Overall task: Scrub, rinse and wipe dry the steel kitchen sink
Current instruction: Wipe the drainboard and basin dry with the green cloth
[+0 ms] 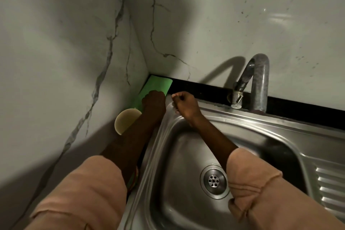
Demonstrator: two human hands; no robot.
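The steel sink (pixel 186 147) fills the lower right, with its drain (pixel 213 181) in the basin floor. In the wall corner, left of the sink, a flat green cloth (pixel 158 85) lies on the counter. My left hand (pixel 154 103) is on its near end, fingers curled down over it. My right hand (pixel 184 105) hovers over the sink's far left corner, fingers curled in, and nothing shows in it. Both forearms reach out of rolled pink sleeves.
A curved steel tap (pixel 259 80) stands behind the basin against the dark back strip. A cream round disc (pixel 125 120) lies beside my left forearm. A small green-and-orange item (pixel 134 178) peeks from under that forearm. Marble walls close in on the left and behind. A ribbed drainboard (pixel 330 188) extends right.
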